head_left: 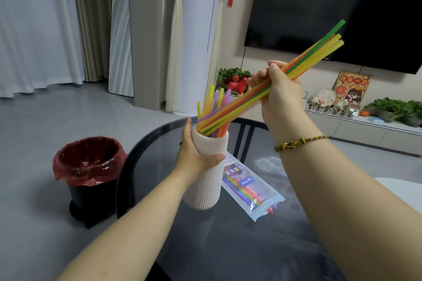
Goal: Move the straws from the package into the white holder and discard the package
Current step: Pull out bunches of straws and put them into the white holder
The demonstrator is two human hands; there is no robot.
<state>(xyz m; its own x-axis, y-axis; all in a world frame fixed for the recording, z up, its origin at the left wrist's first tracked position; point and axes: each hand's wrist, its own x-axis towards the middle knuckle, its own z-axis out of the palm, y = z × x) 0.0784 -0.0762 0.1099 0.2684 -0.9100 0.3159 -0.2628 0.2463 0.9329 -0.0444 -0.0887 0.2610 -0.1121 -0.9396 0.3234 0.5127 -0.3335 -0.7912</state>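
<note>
My left hand [194,155] grips the ribbed white holder [205,185], which stands tilted on the dark glass table [251,246]. Several coloured straws [215,100] stick up out of it. My right hand [280,89] is closed around a bundle of yellow, green and orange straws [319,50]; the bundle slants down to the left and its lower ends are in the holder's mouth. The clear plastic package [249,191] lies flat on the table just right of the holder, with some straws still inside.
A black bin with a red liner [89,166] stands on the floor left of the table. A chair back [244,137] shows behind the table. A low cabinet with plants and ornaments [342,107] runs along the far wall under a television.
</note>
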